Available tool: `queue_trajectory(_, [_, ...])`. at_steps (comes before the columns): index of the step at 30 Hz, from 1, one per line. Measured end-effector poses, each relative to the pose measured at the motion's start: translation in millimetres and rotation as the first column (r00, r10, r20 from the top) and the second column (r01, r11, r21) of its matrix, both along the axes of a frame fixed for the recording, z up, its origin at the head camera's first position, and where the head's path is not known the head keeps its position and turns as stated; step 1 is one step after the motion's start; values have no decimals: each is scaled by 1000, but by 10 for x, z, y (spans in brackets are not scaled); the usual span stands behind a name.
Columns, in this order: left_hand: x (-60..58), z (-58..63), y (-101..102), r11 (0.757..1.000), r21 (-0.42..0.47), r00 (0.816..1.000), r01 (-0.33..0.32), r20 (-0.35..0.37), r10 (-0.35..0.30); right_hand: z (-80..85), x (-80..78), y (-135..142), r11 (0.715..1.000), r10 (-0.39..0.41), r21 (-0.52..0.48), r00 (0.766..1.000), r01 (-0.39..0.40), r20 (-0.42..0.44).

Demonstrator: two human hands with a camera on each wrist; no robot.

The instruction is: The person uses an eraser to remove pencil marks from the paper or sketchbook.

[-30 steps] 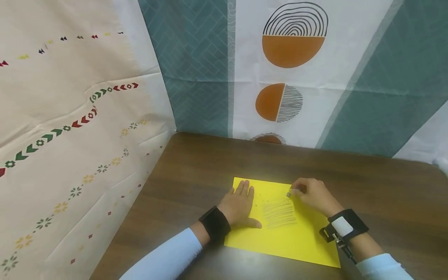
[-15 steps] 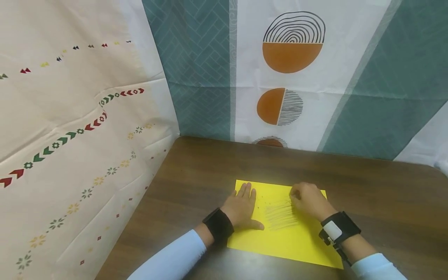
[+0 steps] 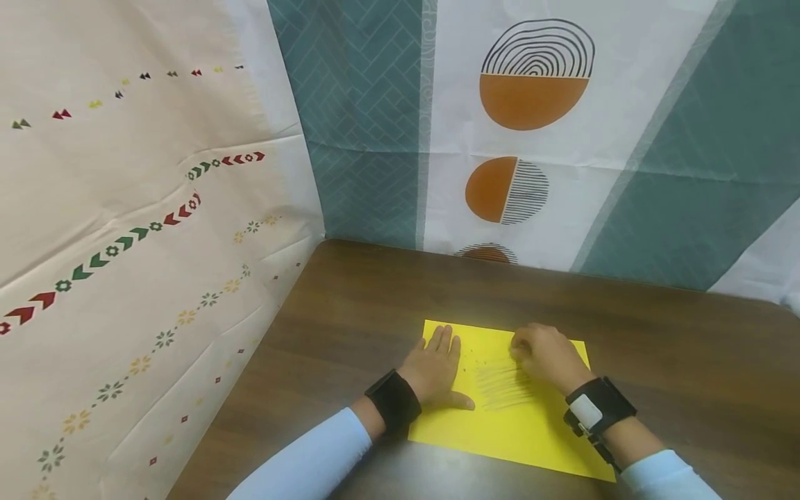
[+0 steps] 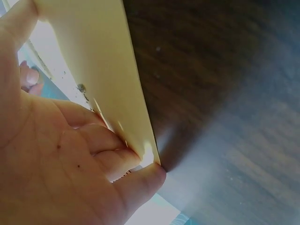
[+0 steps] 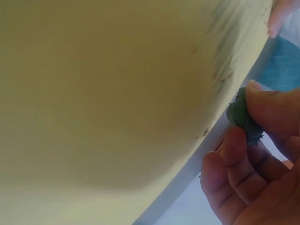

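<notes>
While our left hand (image 3: 433, 370) pressed flat on thin, floppy paper (image 3: 531, 430), right fingers (image 5: 262, 101) pinched the eraser (image 5: 241, 115).

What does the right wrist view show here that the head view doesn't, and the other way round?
Only the right wrist view shows the small grey-green lump pinched in the right hand. Only the head view shows the left hand pressing flat on the paper, the scribbled lines and the brown table. Both show the yellow paper and the right hand.

A sheet of paper (image 3: 519, 423) lies on the table (image 3: 375, 298), with curtains (image 3: 656, 173) behind.
</notes>
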State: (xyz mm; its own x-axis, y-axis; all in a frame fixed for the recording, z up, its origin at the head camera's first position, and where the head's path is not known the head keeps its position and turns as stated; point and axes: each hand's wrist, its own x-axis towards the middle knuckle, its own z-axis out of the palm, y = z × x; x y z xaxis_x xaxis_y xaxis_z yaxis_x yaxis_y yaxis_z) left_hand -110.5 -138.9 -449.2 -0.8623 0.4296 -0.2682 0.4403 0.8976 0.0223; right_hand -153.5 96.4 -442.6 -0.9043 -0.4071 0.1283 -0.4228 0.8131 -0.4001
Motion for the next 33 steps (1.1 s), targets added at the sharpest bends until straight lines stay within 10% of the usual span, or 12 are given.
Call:
queue_trajectory(14, [13, 64, 15, 1000, 3, 1000, 12, -10, -12, -39, -26, -178, 983, 45, 184, 992, -23, -116])
queue_trajectory(20, [27, 135, -34, 1000, -10, 1000, 4, -4, -5, 6, -65, 47, 994, -79, 72, 997, 81, -23])
queue_trajectory(33, [36, 38, 6, 1000, 14, 1000, -9, 5, 8, -27, 25, 236, 999, -4, 34, 1000, 4, -4])
